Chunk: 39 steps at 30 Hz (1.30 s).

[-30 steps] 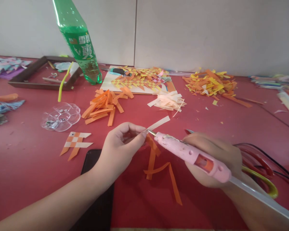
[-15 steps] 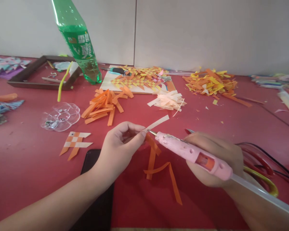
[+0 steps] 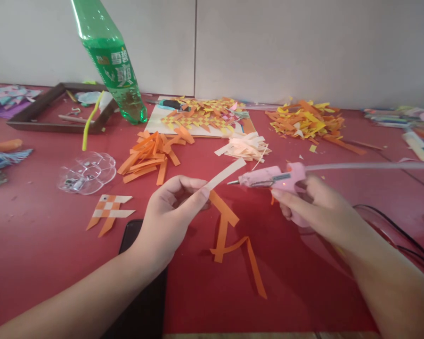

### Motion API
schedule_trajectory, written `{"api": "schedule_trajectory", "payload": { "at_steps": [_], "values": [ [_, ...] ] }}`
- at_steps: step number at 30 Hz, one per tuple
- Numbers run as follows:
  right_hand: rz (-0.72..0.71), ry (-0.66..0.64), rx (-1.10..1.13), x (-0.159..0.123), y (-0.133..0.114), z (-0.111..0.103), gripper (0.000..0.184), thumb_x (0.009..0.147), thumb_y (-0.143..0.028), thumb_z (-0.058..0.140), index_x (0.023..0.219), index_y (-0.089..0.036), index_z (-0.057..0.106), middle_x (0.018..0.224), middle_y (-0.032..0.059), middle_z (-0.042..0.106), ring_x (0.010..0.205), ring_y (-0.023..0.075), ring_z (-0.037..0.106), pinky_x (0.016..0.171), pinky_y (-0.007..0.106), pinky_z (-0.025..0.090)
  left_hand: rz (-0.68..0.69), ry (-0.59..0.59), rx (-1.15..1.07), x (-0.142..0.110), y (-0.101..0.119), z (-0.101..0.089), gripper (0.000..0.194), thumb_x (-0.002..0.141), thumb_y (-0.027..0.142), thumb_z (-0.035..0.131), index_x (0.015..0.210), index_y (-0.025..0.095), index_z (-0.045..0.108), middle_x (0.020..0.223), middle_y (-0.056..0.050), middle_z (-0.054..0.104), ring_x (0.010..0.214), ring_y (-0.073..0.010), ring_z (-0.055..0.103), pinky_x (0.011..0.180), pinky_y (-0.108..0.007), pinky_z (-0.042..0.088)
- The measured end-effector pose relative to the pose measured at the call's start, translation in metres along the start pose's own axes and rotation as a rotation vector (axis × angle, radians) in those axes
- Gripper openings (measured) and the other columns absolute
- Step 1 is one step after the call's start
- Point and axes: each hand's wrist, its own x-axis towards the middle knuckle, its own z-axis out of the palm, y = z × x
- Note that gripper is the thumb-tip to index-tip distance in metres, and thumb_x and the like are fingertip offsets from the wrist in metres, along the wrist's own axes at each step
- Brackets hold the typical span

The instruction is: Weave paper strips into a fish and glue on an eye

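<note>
My left hand [image 3: 175, 212] pinches a pale paper strip [image 3: 226, 173] between thumb and fingers, its free end slanting up to the right. An orange strip [image 3: 224, 208] emerges from beneath the same fingertips; whether it is joined to the pale one is hidden. In my right hand [image 3: 314, 202] is a pink hot glue gun [image 3: 263, 177], its metal nozzle pointing left, apart from the strip. A clear glue stick [image 3: 360, 165] sticks out of its back. Folded orange strips [image 3: 252, 263] lie below the hands. Left of them rests a woven paper fish [image 3: 109, 209].
Behind the hands are piles of orange strips [image 3: 150, 155], pale strips [image 3: 245, 145] and mixed yellow-orange strips [image 3: 307, 121]. A tilted green bottle [image 3: 115, 66], dark frame [image 3: 17, 123] and clear flower-shaped tray [image 3: 106, 174] stand left. A black phone [image 3: 144, 287] lies under my left forearm; cables [image 3: 403, 235] run right.
The glue gun's nozzle has drawn off the strip to the right, and my right hand has turned the gun roughly level. The pale strip has tilted slightly in my left fingers.
</note>
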Motion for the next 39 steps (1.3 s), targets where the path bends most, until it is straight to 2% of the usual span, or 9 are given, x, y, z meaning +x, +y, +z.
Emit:
{"api": "schedule_trajectory", "payload": {
  "at_steps": [3,10,17,22,24,26,29,33,39],
  "values": [
    [0.044,-0.031,-0.058,0.002,-0.003,0.0,0.045,0.074,-0.065,0.062,0.086,-0.021,0.061,0.069,0.0017,0.067,0.046,0.0136,0.057,0.046,0.027,0.044,0.0,-0.006,-0.079,0.0,0.002,0.001,0.007,0.08,0.026,0.075,0.078,0.022,0.07,0.077,0.005,0.067,0.074,-0.0064,0.064,0.075,-0.016,0.057],
    [-0.274,0.047,-0.501,0.008,0.004,0.001,0.048,0.086,-0.062,0.046,0.065,-0.022,0.06,0.08,0.0053,0.064,0.063,0.0185,0.06,0.059,0.033,0.042,-0.04,0.004,-0.148,0.002,0.004,0.002,0.007,0.08,0.023,0.075,0.075,0.022,0.07,0.074,0.005,0.066,0.07,-0.0048,0.064,0.071,-0.012,0.056],
    [-0.297,0.145,-0.53,0.007,0.008,0.005,0.04,0.086,-0.054,0.051,0.062,-0.022,0.051,0.076,0.0041,0.057,0.062,0.018,0.054,0.06,0.033,0.04,-0.059,0.013,-0.148,0.0,0.005,0.003,0.007,0.079,0.023,0.076,0.075,0.022,0.07,0.074,0.006,0.065,0.07,-0.0041,0.063,0.071,-0.011,0.056],
    [-0.525,0.334,-0.468,0.001,0.005,0.006,0.022,0.085,-0.041,0.059,0.077,-0.023,0.05,0.084,0.0061,0.052,0.074,0.0201,0.053,0.066,0.033,0.042,-0.063,0.024,-0.136,0.0,0.005,0.004,0.007,0.08,0.022,0.075,0.075,0.022,0.069,0.074,0.006,0.065,0.069,-0.0038,0.063,0.071,-0.012,0.055],
    [-0.601,0.139,-0.38,-0.007,0.0,0.005,0.016,0.087,-0.035,0.059,0.081,-0.023,0.05,0.078,0.0022,0.052,0.063,0.0146,0.05,0.061,0.029,0.042,-0.059,0.029,-0.138,0.001,0.006,0.004,0.008,0.08,0.022,0.075,0.074,0.022,0.069,0.074,0.006,0.065,0.07,-0.0043,0.064,0.071,-0.012,0.055],
    [-0.62,-0.219,-0.316,-0.015,-0.006,0.005,0.014,0.086,-0.033,0.06,0.09,-0.023,0.052,0.075,-0.0008,0.055,0.057,0.0111,0.049,0.055,0.025,0.042,-0.053,0.035,-0.145,0.002,0.006,0.005,0.008,0.079,0.021,0.075,0.073,0.021,0.069,0.075,0.005,0.065,0.071,-0.0048,0.064,0.07,-0.012,0.055],
    [-0.621,-0.532,-0.321,-0.023,-0.012,0.007,0.024,0.083,-0.027,0.062,0.106,-0.023,0.055,0.086,0.0009,0.063,0.07,0.0129,0.057,0.064,0.025,0.046,-0.047,0.043,-0.148,0.002,0.006,0.005,0.008,0.078,0.02,0.075,0.073,0.021,0.069,0.076,0.005,0.065,0.072,-0.0044,0.063,0.069,-0.011,0.055],
    [-0.673,-0.596,-0.295,-0.019,-0.013,0.012,0.019,0.082,-0.011,0.054,0.096,-0.023,0.062,0.086,0.0009,0.065,0.074,0.0127,0.059,0.069,0.025,0.045,-0.073,0.033,-0.146,0.002,0.005,0.004,0.008,0.078,0.021,0.076,0.074,0.021,0.069,0.075,0.005,0.065,0.069,-0.0044,0.063,0.07,-0.012,0.055],
    [-0.72,-0.523,-0.234,-0.013,-0.01,0.012,0.026,0.077,-0.003,0.05,0.088,-0.023,0.064,0.085,0.0001,0.066,0.076,0.012,0.06,0.079,0.028,0.047,-0.095,-0.006,-0.138,0.001,0.004,0.003,0.009,0.078,0.022,0.076,0.075,0.02,0.068,0.074,0.004,0.066,0.068,-0.0057,0.062,0.072,-0.016,0.056]
  ]
}}
